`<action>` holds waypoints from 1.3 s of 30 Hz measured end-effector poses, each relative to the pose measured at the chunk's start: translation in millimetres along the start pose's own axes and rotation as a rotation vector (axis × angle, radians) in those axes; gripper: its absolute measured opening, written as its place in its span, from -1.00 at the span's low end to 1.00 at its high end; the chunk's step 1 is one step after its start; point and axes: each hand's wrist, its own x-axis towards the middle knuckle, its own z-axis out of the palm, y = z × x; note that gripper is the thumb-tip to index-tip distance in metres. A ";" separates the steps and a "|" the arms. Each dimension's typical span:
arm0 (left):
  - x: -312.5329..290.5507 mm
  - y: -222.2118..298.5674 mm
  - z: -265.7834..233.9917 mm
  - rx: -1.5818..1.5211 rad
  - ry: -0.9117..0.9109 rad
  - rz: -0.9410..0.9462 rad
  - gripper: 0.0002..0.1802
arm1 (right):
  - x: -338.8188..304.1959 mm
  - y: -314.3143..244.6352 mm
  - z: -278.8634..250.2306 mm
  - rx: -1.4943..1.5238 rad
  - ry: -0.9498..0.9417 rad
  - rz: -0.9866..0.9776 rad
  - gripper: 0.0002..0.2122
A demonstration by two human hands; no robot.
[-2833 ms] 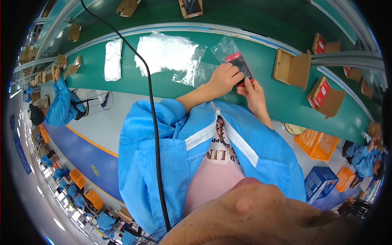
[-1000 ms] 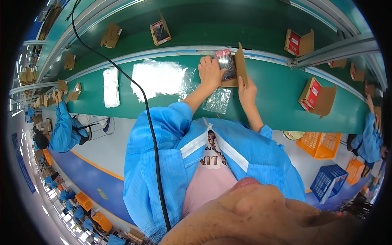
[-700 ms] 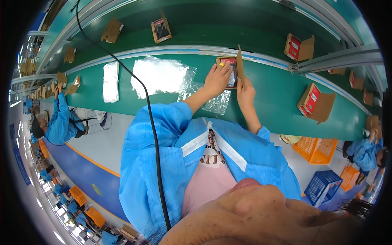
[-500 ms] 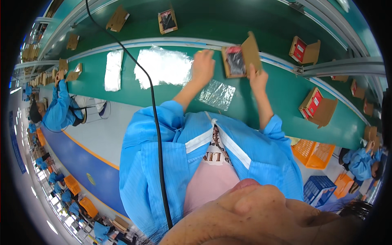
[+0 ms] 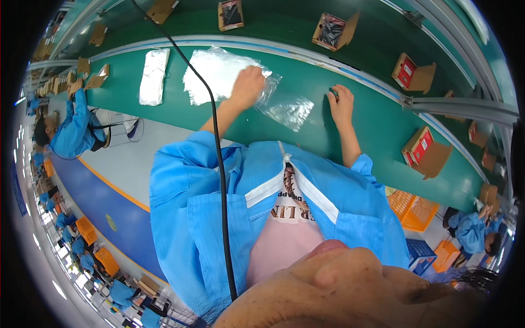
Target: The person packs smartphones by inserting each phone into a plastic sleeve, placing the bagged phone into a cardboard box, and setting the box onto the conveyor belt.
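Observation:
My left hand [image 5: 249, 87] is closed at the right edge of a pile of clear plastic bags [image 5: 206, 68]. A clear bag [image 5: 269, 92] comes out from under its fingers to the right. Another clear plastic bag [image 5: 292, 113] lies flat on the green table, between my hands. My right hand [image 5: 342, 104] is over the table with its fingers curled. A small dark thing [image 5: 332, 92] shows at its fingertips, too small to name. Beyond it, an open cardboard box [image 5: 332, 33] with a dark bagged item inside sits on the green strip past the rail.
A white stack of bags [image 5: 154, 76] lies at the left. Open boxes with red contents [image 5: 421, 147] [image 5: 407, 71] stand at the right. A black cable [image 5: 210, 104] hangs across the view. A metal post [image 5: 459, 105] crosses at right. Co-workers [image 5: 74, 131] sit at both sides.
My right hand has let go of the cardboard box, which now sits farther off past the rail. My left hand has moved left and nearer to the bag pile, and a clear bag now shows by it.

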 end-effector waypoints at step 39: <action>-2.6 71.1 55.6 -0.208 0.114 -0.236 -0.86 | -65.0 30.2 -117.2 -0.319 0.267 0.071 -0.64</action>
